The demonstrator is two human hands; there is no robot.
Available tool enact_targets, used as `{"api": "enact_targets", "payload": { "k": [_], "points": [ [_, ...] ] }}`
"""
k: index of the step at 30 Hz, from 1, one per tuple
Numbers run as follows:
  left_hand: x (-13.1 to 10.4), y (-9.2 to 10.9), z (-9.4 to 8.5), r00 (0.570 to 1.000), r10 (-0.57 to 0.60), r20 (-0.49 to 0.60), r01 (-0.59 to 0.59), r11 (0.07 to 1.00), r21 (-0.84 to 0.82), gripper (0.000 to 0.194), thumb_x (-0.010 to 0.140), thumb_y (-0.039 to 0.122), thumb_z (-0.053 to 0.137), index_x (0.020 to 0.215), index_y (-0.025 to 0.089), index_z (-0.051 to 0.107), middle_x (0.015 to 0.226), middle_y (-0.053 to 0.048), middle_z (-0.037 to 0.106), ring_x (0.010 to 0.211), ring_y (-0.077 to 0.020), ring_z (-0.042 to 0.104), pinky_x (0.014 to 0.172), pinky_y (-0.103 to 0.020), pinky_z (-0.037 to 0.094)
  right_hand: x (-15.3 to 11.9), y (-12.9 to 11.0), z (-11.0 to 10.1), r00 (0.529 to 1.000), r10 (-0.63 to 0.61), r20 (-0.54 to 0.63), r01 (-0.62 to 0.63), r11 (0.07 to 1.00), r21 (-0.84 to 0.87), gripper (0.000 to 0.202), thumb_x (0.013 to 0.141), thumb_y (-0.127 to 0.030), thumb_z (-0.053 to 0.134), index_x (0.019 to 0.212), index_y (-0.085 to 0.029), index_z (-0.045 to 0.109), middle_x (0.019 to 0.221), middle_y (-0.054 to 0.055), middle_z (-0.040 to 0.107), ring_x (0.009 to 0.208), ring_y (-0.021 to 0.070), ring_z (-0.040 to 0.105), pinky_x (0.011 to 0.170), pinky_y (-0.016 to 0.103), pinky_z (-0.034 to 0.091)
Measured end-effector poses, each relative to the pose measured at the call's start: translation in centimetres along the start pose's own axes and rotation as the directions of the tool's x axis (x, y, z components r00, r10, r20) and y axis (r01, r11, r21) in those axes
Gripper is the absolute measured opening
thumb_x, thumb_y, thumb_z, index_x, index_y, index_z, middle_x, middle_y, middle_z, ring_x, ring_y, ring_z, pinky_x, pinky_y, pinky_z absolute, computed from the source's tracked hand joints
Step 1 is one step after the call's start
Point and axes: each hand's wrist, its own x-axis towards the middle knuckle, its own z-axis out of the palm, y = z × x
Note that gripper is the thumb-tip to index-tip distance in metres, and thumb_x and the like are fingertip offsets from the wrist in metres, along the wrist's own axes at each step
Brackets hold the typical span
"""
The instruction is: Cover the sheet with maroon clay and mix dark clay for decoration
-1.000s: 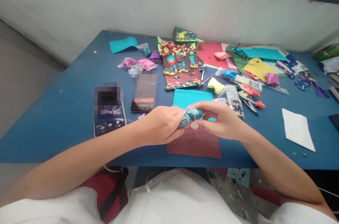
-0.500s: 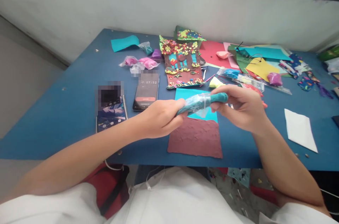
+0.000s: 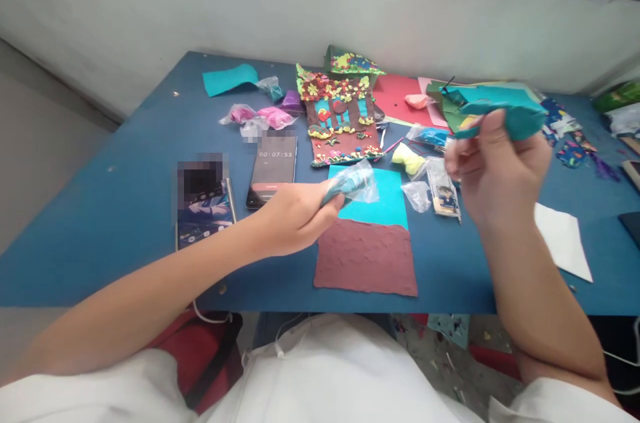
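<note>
My left hand is closed around a clear plastic bag with teal modelling clay inside. Up and to the right, my right hand grips a separate piece of teal modelling clay, stretched and bent over the fingers. Below the left hand lies a sheet whose far part is bright blue paper and whose near part is covered by a rough brown clay layer. Behind it stands a decorated clay panel with flowers and blue strips.
Two phones lie at left, one showing a timer, the other a picture. Bagged pink clay, yellow clay and coloured paper sheets are spread along the back. A white paper rests at right.
The teal clay has come apart: my right hand has moved up and right with one piece. My left hand stays nearly in place, holding the bag with the rest.
</note>
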Motion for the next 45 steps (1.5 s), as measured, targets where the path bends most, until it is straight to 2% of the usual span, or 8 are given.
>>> {"api": "enact_targets", "payload": {
  "k": [5,9,11,17,22,29,35,45],
  "points": [
    [-0.3,-0.4,0.8,0.991,-0.076,0.112,0.087,0.992,-0.092,0.038,0.096,0.034,0.018,0.105,0.016,0.05,0.063,0.002,0.05,0.055,-0.0162,0.048,0.058,-0.027,0.034,0.6,-0.4,-0.4,0.996,0.088,0.016,-0.087,0.996,-0.007,0.019,0.076,-0.019,0.065,0.094,-0.025,0.071,0.096,0.003,0.067,0.072,0.0137,0.064,0.049,0.026,0.043],
    [-0.6,-0.2,1.1,0.992,-0.037,0.12,0.045,0.997,-0.058,0.048,0.097,0.034,0.01,0.107,0.011,0.05,0.064,0.0,0.053,0.057,-0.0196,0.05,0.058,-0.03,0.036,-1.0,0.3,0.2,0.955,0.14,0.263,-0.153,0.988,0.032,0.015,0.061,-0.007,0.054,0.064,-0.021,0.059,0.063,-0.001,0.052,0.059,0.0114,0.051,0.052,0.026,0.043],
    [-0.5,0.0,1.0,0.992,-0.047,0.114,0.049,0.999,-0.01,0.041,0.098,0.036,0.013,0.099,0.014,0.049,0.062,0.001,0.051,0.053,-0.0186,0.048,0.056,-0.029,0.035,-1.8,0.4,0.6,0.9,0.193,0.391,-0.206,0.979,-0.01,0.01,0.066,-0.012,0.055,0.066,-0.022,0.052,0.06,-0.004,0.043,0.051,0.0099,0.043,0.046,0.025,0.037],
    [-0.2,0.2,0.9,0.993,-0.061,0.1,0.06,0.998,0.012,0.035,0.1,0.046,0.016,0.089,0.021,0.038,0.057,0.004,0.045,0.049,-0.0185,0.048,0.051,-0.026,0.032,-3.7,-0.1,1.9,0.882,0.136,0.45,0.06,0.917,-0.394,0.021,0.083,-0.03,0.066,0.1,-0.02,0.064,0.064,-0.005,0.045,0.051,0.0074,0.036,0.046,0.022,0.029],
    [-0.3,0.0,1.1,0.997,-0.013,0.075,0.007,0.996,0.087,0.034,0.101,0.044,0.014,0.089,0.022,0.037,0.059,0.004,0.047,0.05,-0.018,0.05,0.052,-0.026,0.033,-3.7,0.3,2.0,0.892,0.096,0.441,0.121,0.89,-0.44,0.023,0.084,-0.034,0.067,0.098,-0.017,0.07,0.058,-0.006,0.045,0.048,0.0068,0.031,0.045,0.023,0.027],
    [-0.3,-0.3,1.1,0.999,0.019,0.037,-0.025,0.984,0.176,0.033,0.102,0.04,0.017,0.09,0.02,0.04,0.063,0.0,0.056,0.055,-0.0191,0.057,0.051,-0.026,0.034,-3.8,0.6,2.1,0.725,0.169,0.668,0.126,0.92,-0.37,0.022,0.084,-0.034,0.065,0.096,-0.017,0.073,0.058,-0.005,0.052,0.05,0.0073,0.035,0.047,0.021,0.033],
    [-0.3,-0.2,1.0,0.999,0.034,0.004,-0.035,0.983,0.178,0.031,0.101,0.038,0.02,0.093,0.019,0.044,0.06,0.001,0.055,0.052,-0.0179,0.056,0.05,-0.025,0.034,-3.5,0.3,1.9,0.928,0.044,0.369,0.141,0.878,-0.458,0.017,0.084,-0.037,0.067,0.089,-0.023,0.073,0.064,-0.002,0.06,0.055,0.0106,0.047,0.054,0.024,0.042],
    [-0.3,0.0,1.1,0.975,0.119,-0.187,-0.089,0.982,0.165,0.015,0.097,0.027,0.035,0.086,0.021,0.043,0.055,0.006,0.046,0.046,-0.0112,0.043,0.048,-0.022,0.03,-3.0,0.5,2.0,0.895,0.234,0.38,-0.085,0.925,-0.37,0.035,0.08,-0.053,0.068,0.073,-0.02,0.058,0.059,-0.004,0.048,0.05,0.0081,0.039,0.044,0.022,0.032]
  ]
}}
